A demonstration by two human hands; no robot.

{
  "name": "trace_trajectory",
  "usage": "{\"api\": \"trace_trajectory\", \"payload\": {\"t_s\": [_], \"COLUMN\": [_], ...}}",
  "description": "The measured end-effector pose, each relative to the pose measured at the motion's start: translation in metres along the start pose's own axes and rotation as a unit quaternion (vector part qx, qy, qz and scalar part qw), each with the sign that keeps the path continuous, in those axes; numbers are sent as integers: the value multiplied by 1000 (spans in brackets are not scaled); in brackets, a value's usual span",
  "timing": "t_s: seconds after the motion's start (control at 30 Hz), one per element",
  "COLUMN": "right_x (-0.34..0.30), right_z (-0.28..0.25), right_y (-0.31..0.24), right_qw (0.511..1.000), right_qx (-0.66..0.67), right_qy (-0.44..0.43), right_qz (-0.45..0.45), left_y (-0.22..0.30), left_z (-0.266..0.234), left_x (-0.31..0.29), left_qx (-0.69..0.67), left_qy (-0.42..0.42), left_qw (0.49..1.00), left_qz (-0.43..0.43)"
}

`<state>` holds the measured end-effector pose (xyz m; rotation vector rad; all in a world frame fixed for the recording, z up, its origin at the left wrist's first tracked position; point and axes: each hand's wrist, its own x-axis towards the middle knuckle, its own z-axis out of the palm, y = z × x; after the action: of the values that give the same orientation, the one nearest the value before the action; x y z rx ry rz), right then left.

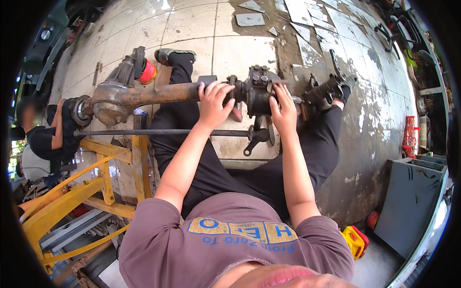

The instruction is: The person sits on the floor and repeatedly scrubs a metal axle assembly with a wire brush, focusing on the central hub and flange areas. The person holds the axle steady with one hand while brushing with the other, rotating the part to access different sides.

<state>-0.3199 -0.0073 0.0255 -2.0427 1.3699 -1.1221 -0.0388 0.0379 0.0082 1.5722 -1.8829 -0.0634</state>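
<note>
A brown, worn axle housing (165, 93) with a bulging round centre lies across in front of me. Spread over its right end, my left hand (214, 103) has its fingers apart, near a dark flange. My right hand (284, 110) rests against the right side of a black bolted metal housing (259, 91) at the axle's end. Its fingers are stretched out and its thumb stands apart, against the housing. Below the axle runs a long dark rod (187, 132), which meets a lever arm (257, 139) with an eye at its tip. The undersides of the metal parts are hidden.
A yellow metal frame (105, 182) stands at the left, near another person (45, 137). A red-and-yellow round object (148, 72) lies beyond the axle. Further right are a dark metal assembly (322, 91) and a grey cabinet (408, 201). Broken tiles (249, 19) lie on the floor ahead.
</note>
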Motion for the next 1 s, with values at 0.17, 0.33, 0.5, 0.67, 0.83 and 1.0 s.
{"api": "trace_trajectory", "payload": {"t_s": [0.17, 0.33, 0.5, 0.67, 0.83, 1.0], "right_x": [-26, -10, -24, -9, -16, -23], "right_z": [0, -5, -1, 4, 8, 4], "right_y": [1, 1, -5, 8, 10, 11], "right_qw": [1000, 1000, 1000, 996, 994, 994], "right_qx": [-11, -6, -25, -51, -45, -65], "right_qy": [-11, -2, 3, 60, 72, 45], "right_qz": [-3, 2, -12, -36, -66, -81], "left_y": [-3, 3, -3, -2, -5, -7], "left_z": [1, 2, 2, 4, 4, 4], "left_x": [-5, 1, -5, 3, -2, -3], "left_qx": [8, 0, 14, 12, 11, 21], "left_qy": [3, -3, 7, 2, 2, 18], "left_qw": [1000, 1000, 1000, 1000, 1000, 1000], "left_qz": [-3, 5, 5, 19, 10, 10]}}
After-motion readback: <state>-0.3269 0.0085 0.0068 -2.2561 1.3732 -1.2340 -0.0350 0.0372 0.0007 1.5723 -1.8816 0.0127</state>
